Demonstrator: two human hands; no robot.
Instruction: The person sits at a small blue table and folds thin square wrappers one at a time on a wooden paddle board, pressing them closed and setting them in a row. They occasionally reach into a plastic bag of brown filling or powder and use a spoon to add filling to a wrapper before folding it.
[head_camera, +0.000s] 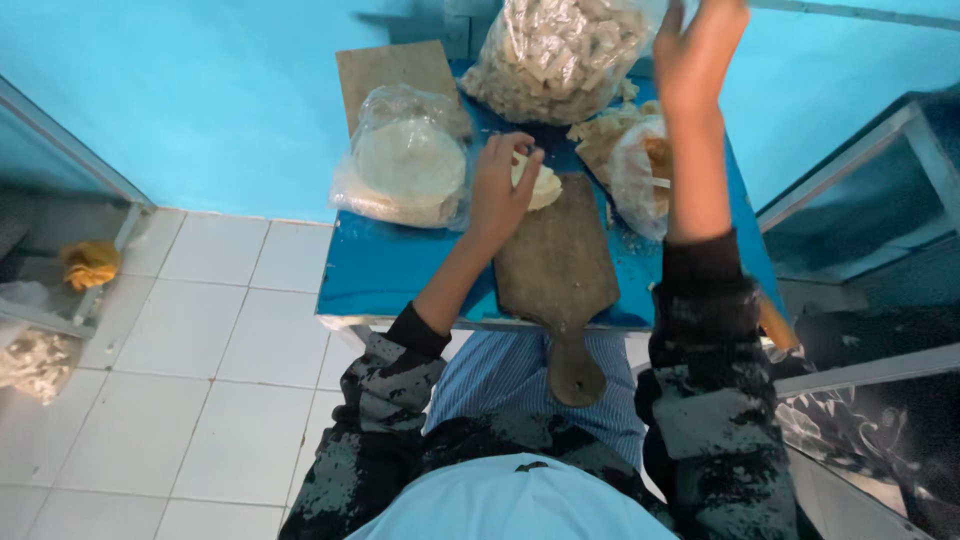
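Note:
My left hand (502, 187) rests on a pale folded piece of flat dough (543, 186) at the far end of a worn wooden paddle board (557, 265), fingers curled over it. My right hand (697, 52) is raised above the table with fingers spread, holding nothing I can see, near a large clear bag of pale cut strips (555, 55). The board lies on a small blue table (385, 270) with its handle hanging over the near edge.
A clear bag of round flat dough sheets (410, 160) sits left of the board, a brown wooden board (392, 70) behind it. Another bag and loose cut pieces (630, 150) lie to the right. White floor tiles left; glass cabinets flank both sides.

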